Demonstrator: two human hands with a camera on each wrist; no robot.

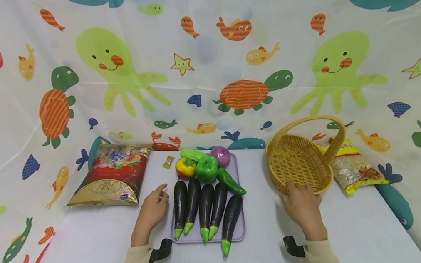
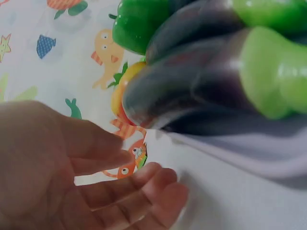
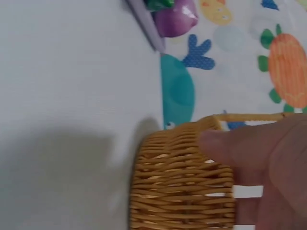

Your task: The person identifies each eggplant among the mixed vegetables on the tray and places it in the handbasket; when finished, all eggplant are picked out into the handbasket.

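My right hand [image 1: 302,207] grips the near rim of a wicker basket [image 1: 274,170], fingers over the edge and thumb against the woven outside wall [image 3: 182,177] in the right wrist view. My left hand [image 1: 154,208] is just left of a lilac tray [image 1: 241,230], with loosely bent fingers and nothing held. Several eggplants [image 1: 205,208] lie side by side on the tray, green ends toward me. Behind them are a green bell pepper [image 1: 206,168], a yellow-red pepper [image 1: 185,167], a long green pepper [image 1: 231,182], a purple onion [image 1: 221,156] and a pale green long vegetable [image 1: 193,154].
A red and gold bag [image 1: 116,175] leans at the back left. Near the tray's far left corner lies a small wrapped candy [image 1: 168,162]. Right of the basket is a yellow-edged clear packet [image 1: 357,167]. A sea-animal printed cloth [image 1: 200,76] hangs behind the white table [image 1: 260,253].
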